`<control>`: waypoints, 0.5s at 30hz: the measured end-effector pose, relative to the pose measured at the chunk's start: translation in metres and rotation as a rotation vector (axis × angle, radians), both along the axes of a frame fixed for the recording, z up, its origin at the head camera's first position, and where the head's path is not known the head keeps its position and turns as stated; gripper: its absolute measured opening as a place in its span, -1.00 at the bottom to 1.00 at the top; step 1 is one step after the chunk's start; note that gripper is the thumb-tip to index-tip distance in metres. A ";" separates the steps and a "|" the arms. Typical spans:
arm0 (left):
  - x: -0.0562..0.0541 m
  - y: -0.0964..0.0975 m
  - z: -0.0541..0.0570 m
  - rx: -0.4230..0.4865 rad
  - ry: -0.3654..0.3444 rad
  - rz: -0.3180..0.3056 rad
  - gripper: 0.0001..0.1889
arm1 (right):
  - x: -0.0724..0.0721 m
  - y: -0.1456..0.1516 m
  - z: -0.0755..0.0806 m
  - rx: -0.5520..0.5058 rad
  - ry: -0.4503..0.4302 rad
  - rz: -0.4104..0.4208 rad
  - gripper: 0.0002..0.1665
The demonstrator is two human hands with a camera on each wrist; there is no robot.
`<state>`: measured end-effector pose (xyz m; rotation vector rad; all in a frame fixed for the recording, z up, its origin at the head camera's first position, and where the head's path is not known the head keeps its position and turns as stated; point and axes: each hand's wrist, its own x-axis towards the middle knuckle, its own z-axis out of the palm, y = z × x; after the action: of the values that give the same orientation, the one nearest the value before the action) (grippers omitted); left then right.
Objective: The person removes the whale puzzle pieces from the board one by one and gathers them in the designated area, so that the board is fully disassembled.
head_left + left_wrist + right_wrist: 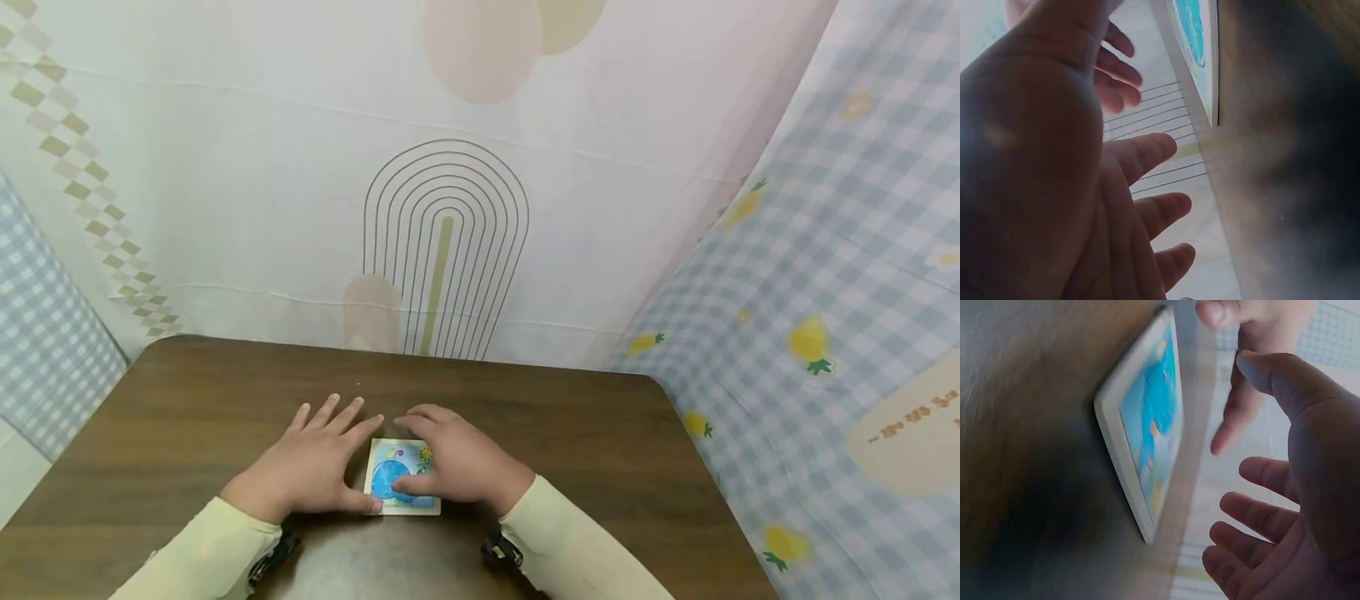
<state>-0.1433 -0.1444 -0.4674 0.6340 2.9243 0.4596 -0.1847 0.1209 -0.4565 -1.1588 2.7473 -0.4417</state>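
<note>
A small square picture board (388,480) with a pale border and a blue printed design lies flat on the table between the hands. My left hand (315,467) is at its left side, fingers spread, the thumb overlapping the near left corner in the head view. Over the board's right part is my right hand (468,460), fingers loosely bent, covering some of the print. In the right wrist view, a gap shows between the board (1159,419) and the right hand (1297,481). Neither hand grips anything.
The dark brown wooden table (570,433) has rounded far corners. Behind it hangs a pale curtain (262,208) with arch shapes. Blue checked cloth (810,275) hangs along the right side, and more checked cloth (45,325) is at the left.
</note>
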 end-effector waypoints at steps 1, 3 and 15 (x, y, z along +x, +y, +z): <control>0.000 0.000 0.000 0.002 -0.007 0.001 0.33 | 0.000 -0.004 -0.002 0.003 0.004 0.008 -0.03; 0.000 0.001 -0.002 0.006 -0.024 0.006 0.32 | -0.001 -0.010 -0.007 0.010 0.014 0.016 -0.09; -0.005 0.001 -0.011 0.024 -0.106 0.021 0.19 | -0.008 -0.033 -0.020 0.015 -0.018 -0.063 -0.38</control>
<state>-0.1478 -0.1434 -0.4783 0.5643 2.8315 0.5155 -0.1928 0.0878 -0.4763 -1.0625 2.7731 -0.4355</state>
